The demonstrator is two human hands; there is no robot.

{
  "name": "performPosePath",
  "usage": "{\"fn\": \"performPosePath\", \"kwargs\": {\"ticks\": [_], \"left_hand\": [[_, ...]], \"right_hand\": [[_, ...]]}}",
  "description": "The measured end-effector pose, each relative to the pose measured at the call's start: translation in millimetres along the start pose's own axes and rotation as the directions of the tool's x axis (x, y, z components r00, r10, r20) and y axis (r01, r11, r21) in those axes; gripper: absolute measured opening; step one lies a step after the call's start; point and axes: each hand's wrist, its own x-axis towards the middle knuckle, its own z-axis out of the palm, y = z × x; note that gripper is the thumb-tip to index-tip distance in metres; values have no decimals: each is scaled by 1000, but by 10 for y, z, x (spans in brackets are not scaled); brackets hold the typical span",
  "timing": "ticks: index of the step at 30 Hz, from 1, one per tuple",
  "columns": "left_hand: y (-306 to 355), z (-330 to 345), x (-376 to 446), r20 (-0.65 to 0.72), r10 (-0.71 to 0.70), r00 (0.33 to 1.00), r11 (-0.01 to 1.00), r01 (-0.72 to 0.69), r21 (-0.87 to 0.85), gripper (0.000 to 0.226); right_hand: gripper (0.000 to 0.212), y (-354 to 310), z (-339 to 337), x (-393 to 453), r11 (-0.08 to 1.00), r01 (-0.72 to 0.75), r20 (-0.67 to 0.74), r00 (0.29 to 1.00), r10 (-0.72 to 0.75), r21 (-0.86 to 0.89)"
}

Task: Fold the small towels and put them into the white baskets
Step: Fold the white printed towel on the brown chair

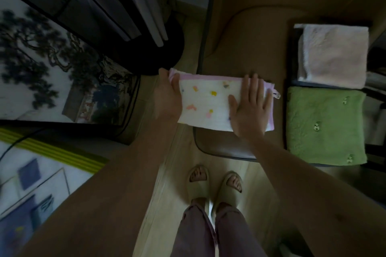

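Note:
A small white towel (205, 102) with a pink border and coloured spots lies folded into a long strip at the left edge of a brown table (240, 48). My left hand (169, 94) grips the towel's left end, which hangs past the table edge. My right hand (249, 106) lies flat, fingers spread, on the towel's right part. To the right, a folded pale pink towel (336, 56) and a folded green towel (325, 125) each sit in a dark-framed compartment. No white basket can be told apart.
Left of the table stand a dark fan base (165, 48), grey curtains (129, 2) and a framed tree picture (52, 64). A patterned mat (31, 173) lies at lower left. My feet in slippers (215, 183) stand on the light wood floor below the table edge.

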Motion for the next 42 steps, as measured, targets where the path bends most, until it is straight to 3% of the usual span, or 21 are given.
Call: {"fn": "performPosePath", "kwargs": {"ticks": [4, 7, 10, 12, 14, 15, 16, 17, 18, 19, 20, 22, 23, 25, 27, 28, 30, 32, 34, 37, 42], "left_hand": [[158, -117, -67, -1, 3, 1000, 998, -2, 67, 20], [318, -212, -98, 81, 34, 996, 998, -37, 45, 16], [409, -201, -154, 132, 11, 991, 1000, -11, 2, 17], [457, -150, -197, 139, -7, 990, 1000, 10, -25, 20], [566, -65, -255, 141, -7, 990, 999, 14, -51, 24], [621, -12, -293, 136, 18, 991, 999, -12, -44, 27], [687, 46, -341, 132, 53, 990, 998, -49, -32, 28], [732, 112, -378, 143, 76, 987, 997, -73, -24, 25], [771, 191, -415, 180, 77, 981, 997, -75, -17, 18], [816, 282, -455, 227, 54, 972, 998, -55, -2, 15], [849, 375, -496, 265, 28, 964, 999, -31, 7, 18], [894, 573, -586, 316, 24, 949, 1000, -20, -16, 12], [916, 667, -628, 329, 37, 944, 999, -27, -34, 9], [940, 819, -673, 366, 33, 930, 998, -10, -64, 9], [933, 915, -676, 462, -37, 886, 990, 97, -105, 19], [918, 932, -679, 501, -58, 863, 988, 123, -98, 23], [873, 910, -678, 468, 25, 883, 999, -3, -47, 23], [789, 818, -615, 286, 177, 942, 980, -196, 42, 21], [684, 686, -479, 150, 265, 953, 951, -283, 120, 23], [518, 553, -246, 300, 291, 909, 912, -358, 199, 31], [472, 556, -55, 486, 338, 806, 855, -479, 199, 34]], "right_hand": [[67, 228, -223, -164, 999, 34, -8, 999, -34, 22], [62, 285, -344, -250, 939, 343, -30, 939, -342, 34], [64, 317, -286, -289, 838, 543, 93, 833, -545, 50], [65, 324, -212, -288, 819, 574, 204, 800, -564, 13], [65, 339, -173, -276, 816, 577, 209, 797, -567, 11], [62, 333, -197, -276, 825, 557, 194, 802, -565, 100], [57, 330, -261, -289, 840, 469, 190, 830, -525, 272], [49, 308, -343, -286, 818, 285, 179, 890, -419, 499], [40, 300, -433, -263, 718, 44, 187, 953, -239, 694], [32, 317, -522, -222, 539, -181, 242, 969, -44, 823], [29, 341, -598, -177, 309, -341, 329, 940, 91, 888], [28, 408, -686, -110, -62, -527, 529, 831, 171, 847], [28, 455, -711, -98, -144, -579, 596, 788, 155, 802], [32, 519, -745, -101, -200, -626, 653, 747, 125, 754], [36, 563, -736, -105, -228, -633, 669, 731, 137, 739], [36, 580, -731, -98, -236, -636, 673, 726, 141, 735], [34, 587, -714, -83, -176, -639, 662, 734, 154, 749], [34, 550, -677, -47, 100, -612, 588, 785, 193, 784], [33, 476, -632, -33, 369, -516, 460, 857, 233, 773], [27, 375, -635, 1, 517, -465, 373, 885, 277, 719], [13, 406, -584, -52, 579, -372, 239, 925, 296, 725]]}}
